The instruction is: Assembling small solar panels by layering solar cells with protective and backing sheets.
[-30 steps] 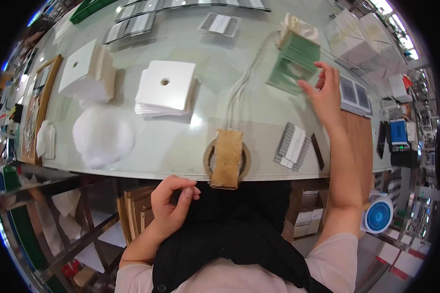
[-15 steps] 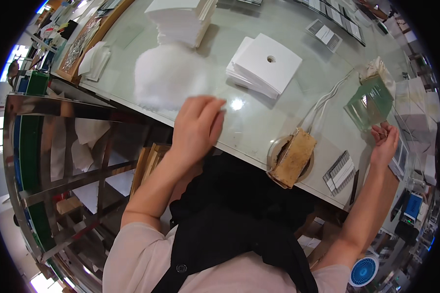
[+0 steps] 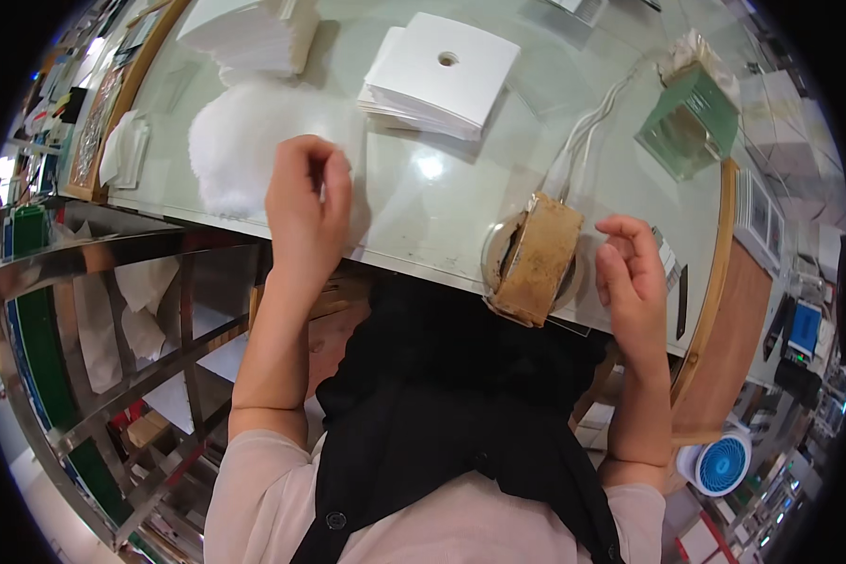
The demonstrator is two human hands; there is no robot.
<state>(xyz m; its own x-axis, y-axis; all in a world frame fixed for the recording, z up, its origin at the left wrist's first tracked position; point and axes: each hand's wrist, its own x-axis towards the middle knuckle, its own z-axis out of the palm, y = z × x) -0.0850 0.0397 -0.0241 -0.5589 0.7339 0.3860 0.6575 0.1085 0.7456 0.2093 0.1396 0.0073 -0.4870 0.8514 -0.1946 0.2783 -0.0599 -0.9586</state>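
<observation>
My left hand (image 3: 310,202) is over the table's front edge, beside a fluffy white pad (image 3: 235,150). Its fingers curl toward the thumb, and anything pinched there is too small to make out. To the right, my right hand (image 3: 634,282) hovers with bent fingers, a gap between forefinger and thumb, and nothing visible between them. Close to its left is a worn brown block-shaped piece (image 3: 540,258) on a round base (image 3: 494,252) at the table edge. Partly behind this hand is a small white-and-grey lined card (image 3: 665,254).
White square sheets (image 3: 446,80) with a small hole on top are stacked mid-table; a taller white stack (image 3: 254,38) stands left. White cables (image 3: 587,122) lead back from the brown piece. A green see-through box (image 3: 691,122) stands right. A metal rack (image 3: 113,348) is at lower left.
My right hand has come away from the green box, leftward and nearer to the brown piece. My left hand stays by the white pad. The whole view has shifted.
</observation>
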